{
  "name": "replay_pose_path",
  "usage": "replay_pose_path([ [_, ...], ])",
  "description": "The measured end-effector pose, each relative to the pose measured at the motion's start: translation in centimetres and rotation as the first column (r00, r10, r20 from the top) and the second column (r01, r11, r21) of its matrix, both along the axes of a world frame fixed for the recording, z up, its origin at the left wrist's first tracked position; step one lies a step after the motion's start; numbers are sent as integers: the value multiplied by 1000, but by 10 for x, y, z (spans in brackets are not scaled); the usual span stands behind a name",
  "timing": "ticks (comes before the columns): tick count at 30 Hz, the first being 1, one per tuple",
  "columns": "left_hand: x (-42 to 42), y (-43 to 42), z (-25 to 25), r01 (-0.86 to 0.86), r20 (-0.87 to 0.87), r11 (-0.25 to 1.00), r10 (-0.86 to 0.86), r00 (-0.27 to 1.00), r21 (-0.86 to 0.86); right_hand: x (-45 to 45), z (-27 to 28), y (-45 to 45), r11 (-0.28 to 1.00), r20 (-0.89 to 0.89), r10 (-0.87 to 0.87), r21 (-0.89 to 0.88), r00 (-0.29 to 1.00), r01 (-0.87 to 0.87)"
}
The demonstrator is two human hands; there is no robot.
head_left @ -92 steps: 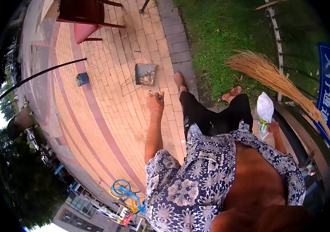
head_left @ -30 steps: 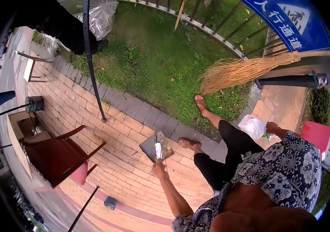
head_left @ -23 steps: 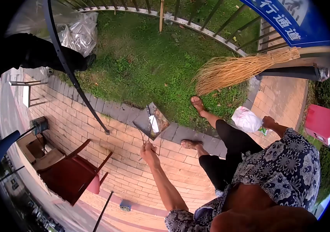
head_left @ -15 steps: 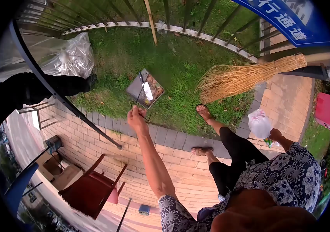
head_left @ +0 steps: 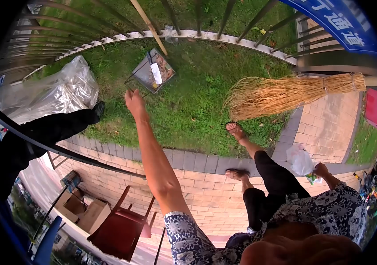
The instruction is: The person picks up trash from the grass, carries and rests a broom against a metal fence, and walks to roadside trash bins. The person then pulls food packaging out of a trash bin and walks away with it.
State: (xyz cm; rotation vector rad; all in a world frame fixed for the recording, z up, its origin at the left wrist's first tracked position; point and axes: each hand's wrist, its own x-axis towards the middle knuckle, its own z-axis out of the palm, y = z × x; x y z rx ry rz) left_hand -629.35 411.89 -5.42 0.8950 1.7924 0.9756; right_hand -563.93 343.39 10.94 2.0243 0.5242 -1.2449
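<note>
My left hand [head_left: 135,104] reaches out over the grass, fingers closed around the thin dark wire handle of a shallow grey metal dustpan [head_left: 143,74]. Brown leaves [head_left: 164,68] lie in one half of the pan, and a white slip [head_left: 156,73] lies across its middle, with a short dark piece above it. At the right, my right hand [head_left: 321,169] is closed on a whitish plastic bag [head_left: 300,159]. Something green and white shows under that bag. A straw broom [head_left: 285,95] lies beyond my sandalled foot [head_left: 236,130], touched by neither hand.
A metal fence [head_left: 197,33] curves along the far side, with a wooden pole [head_left: 149,26] against it. Clear plastic sheeting [head_left: 71,84] and another person's dark-clothed leg [head_left: 60,126] are at left. A red chair [head_left: 120,232] and cardboard box [head_left: 84,212] stand on the brick paving.
My left hand and the dustpan have moved farther out and left, toward the fence and pole. My right hand still has the bag. The other person's leg has shifted slightly.
</note>
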Motion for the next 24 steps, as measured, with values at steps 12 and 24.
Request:
replay_pose_path([
  [12,-4,-341,-81,635,-374,698,-715,590,-332,-10,-89,51,904,42,273,329,961,-272],
  [24,39,-660,-25,317,267,616,-175,948,-721,8,-97,136,276,-535,-363,721,763,636],
])
